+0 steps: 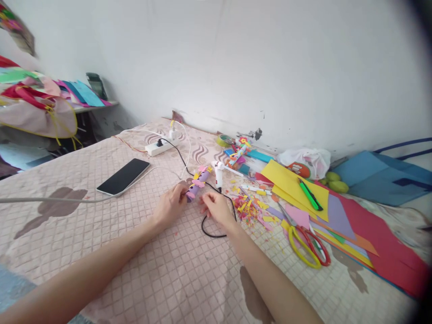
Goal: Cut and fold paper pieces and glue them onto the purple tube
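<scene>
Both forearms enter from the bottom edge of the head view and meet on the quilted bedspread (101, 171). Landmark for positions: the purple paper roll (195, 186), lying on the spread beyond the hands, decorated with pink and yellow cut-outs.

Left hand (170, 204): fingertips closed on the near end of the roll, pinching it. Right hand (218, 209): just right of the roll, fingers curled down toward the spread; whether it holds a small piece cannot be told, and it lies over a loop of black cable (211, 231).

Right of the roll, close: white glue gun (218, 173) standing upright. Further right: heap of coloured paper scraps (248, 209), then yellow-and-red scissors (305, 245), a yellow sheet (283, 180) carrying a green cutter (308, 194). Left of the roll: black phone (123, 176); behind it a white power strip (162, 146).

Judgement on technique: the roll is light and round, so the left pinch should stay firm to stop it rolling while the right fingers work at its side. The cable under the right wrist could drag on the glue gun; best kept slack.
</scene>
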The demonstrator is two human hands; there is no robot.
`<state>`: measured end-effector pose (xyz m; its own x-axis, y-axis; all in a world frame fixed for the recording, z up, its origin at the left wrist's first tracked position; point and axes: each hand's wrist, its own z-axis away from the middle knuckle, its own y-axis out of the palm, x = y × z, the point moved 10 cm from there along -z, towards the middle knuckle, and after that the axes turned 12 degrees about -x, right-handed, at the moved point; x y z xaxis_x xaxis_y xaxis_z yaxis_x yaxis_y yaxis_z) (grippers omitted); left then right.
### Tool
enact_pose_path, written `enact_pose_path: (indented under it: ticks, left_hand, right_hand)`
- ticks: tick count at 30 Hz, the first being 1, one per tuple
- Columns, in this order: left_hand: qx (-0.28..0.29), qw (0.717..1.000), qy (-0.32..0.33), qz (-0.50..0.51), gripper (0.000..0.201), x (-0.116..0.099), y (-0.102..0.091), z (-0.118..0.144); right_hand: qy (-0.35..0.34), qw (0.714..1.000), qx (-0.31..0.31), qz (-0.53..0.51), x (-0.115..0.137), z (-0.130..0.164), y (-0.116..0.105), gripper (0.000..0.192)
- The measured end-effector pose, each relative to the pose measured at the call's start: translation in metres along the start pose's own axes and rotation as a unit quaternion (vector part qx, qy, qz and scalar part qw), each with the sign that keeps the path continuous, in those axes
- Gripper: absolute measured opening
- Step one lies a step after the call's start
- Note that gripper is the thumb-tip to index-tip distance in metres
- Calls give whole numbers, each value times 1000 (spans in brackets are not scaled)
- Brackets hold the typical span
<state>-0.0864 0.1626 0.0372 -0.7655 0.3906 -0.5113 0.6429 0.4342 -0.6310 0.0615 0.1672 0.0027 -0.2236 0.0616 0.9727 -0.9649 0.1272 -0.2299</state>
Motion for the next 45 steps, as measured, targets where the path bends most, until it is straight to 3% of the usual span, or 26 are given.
enact_pose_path:
  ticks: [6, 11, 17, 23, 26, 29, 32, 34, 37, 41, 45]
  left_hand:
    - [-17, 995, 100, -18, 16, -20, -9, -1]
    - [-8, 982, 173, -74, 18, -37, -11, 6]
    - [-3, 977, 203, -68, 17, -45, -11, 13]
    - [8, 981, 193, -30, 18, -45, -14, 14]
    - [2, 991, 130, 27, 16, -38, -17, 10]
    - [-2, 990, -31, 141, 23, -13, -16, 2]
    - [55, 944, -204, 252, 32, 9, 1, 1]
    - [119, 906, -283, 290, 38, 14, 16, 4]
    - [188, 870, -327, 318, 40, 10, 31, 5]
    - [184, 850, -347, 352, 30, 10, 39, 0]
    - [188, 828, -369, 379, 30, 15, 44, 3]
  right_hand:
    - [112, 988, 34, -101, -9, 1, 22, 18]
    - [164, 974, 34, -152, -14, 0, 29, 23]
    - [185, 970, 32, -156, -18, -2, 32, 27]
    - [182, 973, 14, -141, -18, -2, 32, 24]
    - [176, 975, 6, -136, -17, -2, 30, 24]
    - [169, 977, -4, -130, -15, -1, 27, 23]
    - [156, 979, -11, -128, -13, -1, 26, 23]
    - [146, 981, -13, -129, -11, -1, 26, 24]
    - [129, 983, -17, -127, -9, 0, 27, 25]
    - [108, 987, -21, -113, -7, 0, 26, 22]
    - [101, 990, 18, -97, -3, 4, 26, 20]
